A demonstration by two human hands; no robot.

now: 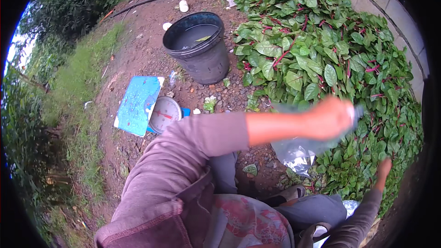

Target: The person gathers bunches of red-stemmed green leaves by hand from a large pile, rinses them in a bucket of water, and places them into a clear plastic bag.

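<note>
My left hand stretches across in front of me, a little blurred, closed on the gathered part of a clear plastic bag. The bag hangs below my wrist and shines at its lower end. Behind it spreads a large heap of green leafy vegetables with dark pink stems. Over at the lower right, my right hand reaches to the near edge of the heap. Its fingers are too small and too hidden by leaves to read.
A black bucket of murky water stands on the gravelly soil at back centre. Left of my arm sits a blue dial scale with a tilted blue pan. A low block wall borders the heap; grass grows at left.
</note>
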